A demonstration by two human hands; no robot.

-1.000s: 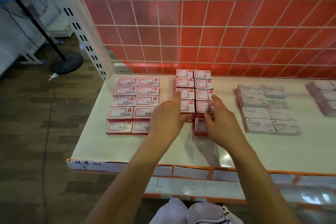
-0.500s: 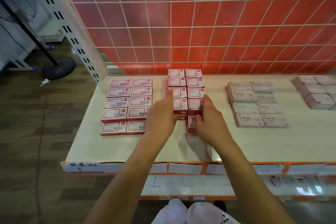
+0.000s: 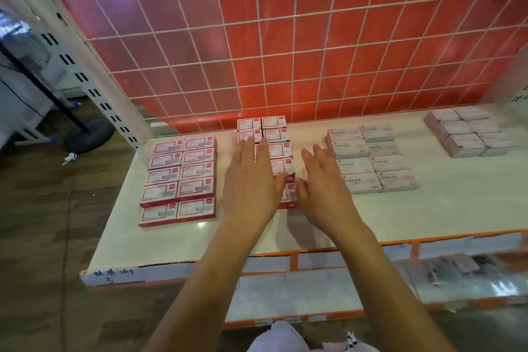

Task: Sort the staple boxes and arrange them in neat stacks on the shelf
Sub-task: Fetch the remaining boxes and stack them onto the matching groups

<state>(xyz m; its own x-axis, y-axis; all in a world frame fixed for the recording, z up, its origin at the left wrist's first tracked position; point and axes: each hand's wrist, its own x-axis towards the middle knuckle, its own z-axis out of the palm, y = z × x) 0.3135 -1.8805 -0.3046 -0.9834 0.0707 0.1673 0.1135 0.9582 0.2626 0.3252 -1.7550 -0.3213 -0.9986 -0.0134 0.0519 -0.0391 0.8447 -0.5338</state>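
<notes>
on the white shelf (image 3: 200, 240), at the left, a two-wide block of red staple boxes (image 3: 180, 180) lies flat. next, my left hand (image 3: 251, 183) spreads with straight fingers over the left column of the middle red stacks (image 3: 278, 148), holding nothing; whether it touches them i cannot tell. my right hand (image 3: 323, 188) is flat and loose too, just beside those stacks' right edge. further right sit the grey staples boxes (image 3: 371, 160), then a paler group (image 3: 468, 134) near the shelf's end.
</notes>
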